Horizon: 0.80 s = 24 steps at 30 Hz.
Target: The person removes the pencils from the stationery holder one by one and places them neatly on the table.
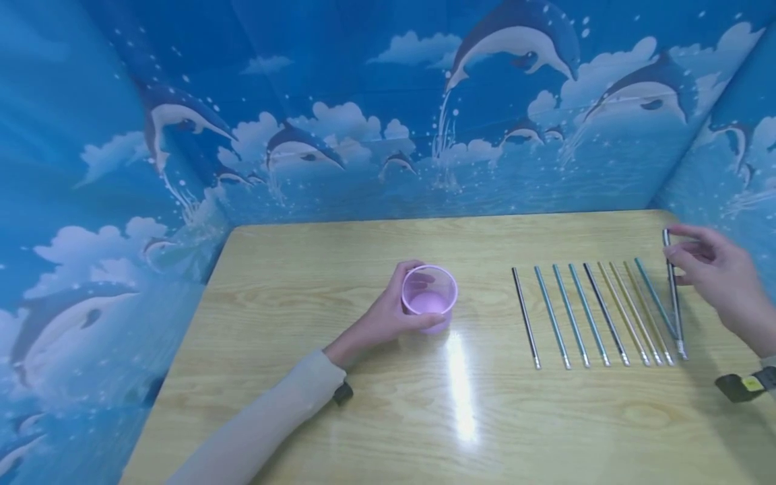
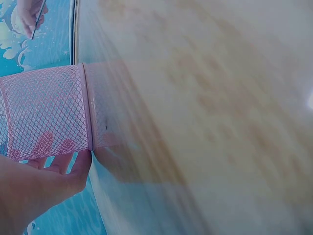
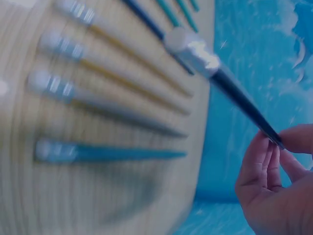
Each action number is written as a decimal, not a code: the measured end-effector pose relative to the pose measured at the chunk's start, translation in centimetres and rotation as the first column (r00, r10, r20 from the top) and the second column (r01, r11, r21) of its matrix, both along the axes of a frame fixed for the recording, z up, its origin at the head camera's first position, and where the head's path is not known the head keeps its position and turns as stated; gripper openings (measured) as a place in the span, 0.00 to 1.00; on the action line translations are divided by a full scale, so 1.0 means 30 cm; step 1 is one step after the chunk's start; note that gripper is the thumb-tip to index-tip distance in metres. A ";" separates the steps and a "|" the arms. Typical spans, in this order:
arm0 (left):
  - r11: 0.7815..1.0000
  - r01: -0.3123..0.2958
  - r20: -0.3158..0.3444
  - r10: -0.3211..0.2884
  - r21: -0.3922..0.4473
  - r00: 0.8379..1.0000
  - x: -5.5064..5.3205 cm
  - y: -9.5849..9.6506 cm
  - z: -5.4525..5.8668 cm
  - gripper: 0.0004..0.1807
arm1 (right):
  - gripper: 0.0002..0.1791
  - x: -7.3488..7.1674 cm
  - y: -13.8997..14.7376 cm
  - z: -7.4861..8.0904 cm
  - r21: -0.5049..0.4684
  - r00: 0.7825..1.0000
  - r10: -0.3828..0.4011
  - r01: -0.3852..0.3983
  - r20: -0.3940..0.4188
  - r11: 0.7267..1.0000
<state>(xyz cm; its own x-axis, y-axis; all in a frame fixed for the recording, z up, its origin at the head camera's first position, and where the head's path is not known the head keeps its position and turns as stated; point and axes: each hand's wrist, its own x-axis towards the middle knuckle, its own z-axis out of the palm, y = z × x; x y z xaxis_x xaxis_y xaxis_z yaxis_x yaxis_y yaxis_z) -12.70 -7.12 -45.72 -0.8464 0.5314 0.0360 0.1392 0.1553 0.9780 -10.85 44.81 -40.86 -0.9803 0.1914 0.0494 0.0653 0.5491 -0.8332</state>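
A pink mesh pencil cup (image 1: 429, 296) stands upright on the table, and my left hand (image 1: 397, 306) grips it from the left side. In the left wrist view the fingers curl round the mesh wall of the cup (image 2: 46, 110). At the right, my right hand (image 1: 715, 269) pinches a dark pencil (image 1: 673, 289) near its far end, the white eraser end pointing toward me. The right wrist view shows that dark pencil (image 3: 239, 100) raised above the others, thumb and fingers of the hand (image 3: 274, 181) on its tip. A teal pencil (image 1: 655, 295) lies closest to it.
Several pencils lie in a row, erasers toward me: a dark pencil (image 1: 525, 316) at the left end, then teal pencils (image 1: 552, 316), another dark pencil (image 1: 606, 313) and gold ones (image 1: 633, 313). A dolphin-print backdrop (image 1: 364, 135) borders the wooden table (image 1: 291, 269) behind and at both sides.
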 end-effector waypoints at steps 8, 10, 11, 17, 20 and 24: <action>1.000 -0.012 0.004 0.012 -0.019 1.000 0.007 -0.001 0.003 0.53 | 0.29 -0.017 0.108 -0.070 0.178 0.989 0.024 -0.051 0.149 0.983; 0.999 -0.018 0.008 0.018 -0.027 1.000 0.012 -0.003 0.006 0.53 | 0.31 -0.026 0.123 -0.088 0.248 0.982 0.038 -0.085 0.187 0.965; 0.999 -0.020 0.011 0.020 -0.028 1.000 0.014 -0.003 0.008 0.53 | 0.30 -0.029 0.129 -0.095 0.275 0.980 0.047 -0.100 0.193 0.956; 0.999 -0.029 0.010 0.029 -0.029 1.000 0.016 -0.005 0.011 0.53 | 0.24 -0.057 0.147 -0.118 0.383 0.975 0.080 -0.156 0.205 0.911; 0.999 -0.031 0.010 0.032 -0.030 0.999 0.014 -0.005 0.012 0.53 | 0.24 -0.068 0.153 -0.127 0.402 0.971 0.082 -0.169 0.224 0.900; 0.999 -0.032 0.010 0.032 -0.027 0.999 0.014 -0.003 0.015 0.53 | 0.24 -0.077 0.158 -0.140 0.427 0.968 0.086 -0.183 0.237 0.886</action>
<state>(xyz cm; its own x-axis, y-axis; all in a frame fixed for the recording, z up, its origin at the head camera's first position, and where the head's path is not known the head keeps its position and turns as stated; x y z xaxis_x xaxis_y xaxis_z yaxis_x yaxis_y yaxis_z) -12.29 -7.20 -45.27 -0.8632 0.5046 0.0135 0.1237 0.1855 0.9748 -13.15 49.54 -45.06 -0.9922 0.0631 -0.1074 0.1072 0.8723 -0.4771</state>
